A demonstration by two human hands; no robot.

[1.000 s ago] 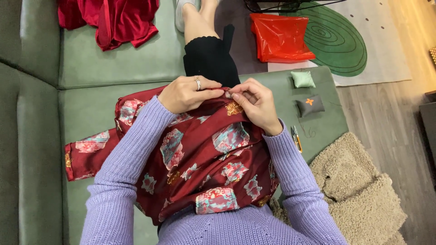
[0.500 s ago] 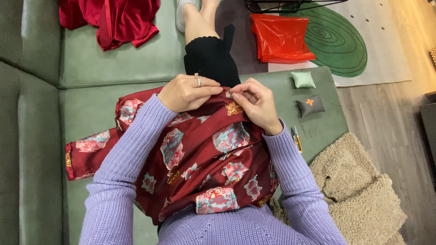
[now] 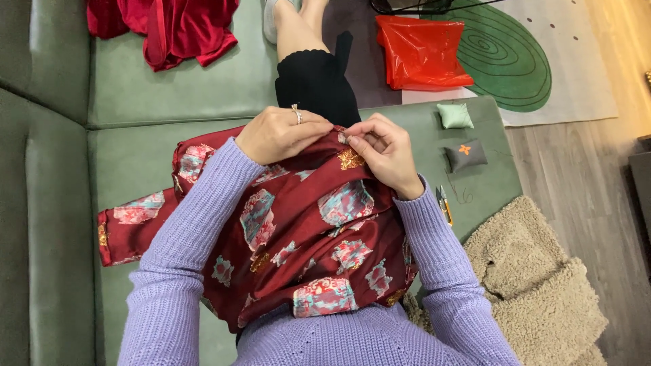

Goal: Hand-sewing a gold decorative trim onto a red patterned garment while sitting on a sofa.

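While both hands meet at twelve o'clock on the lap, the left hand presses the dark red patterned garment flat; the right hand pinches its top edge; stitching looks unfinished; a small yellow tool lies at three o'clock.
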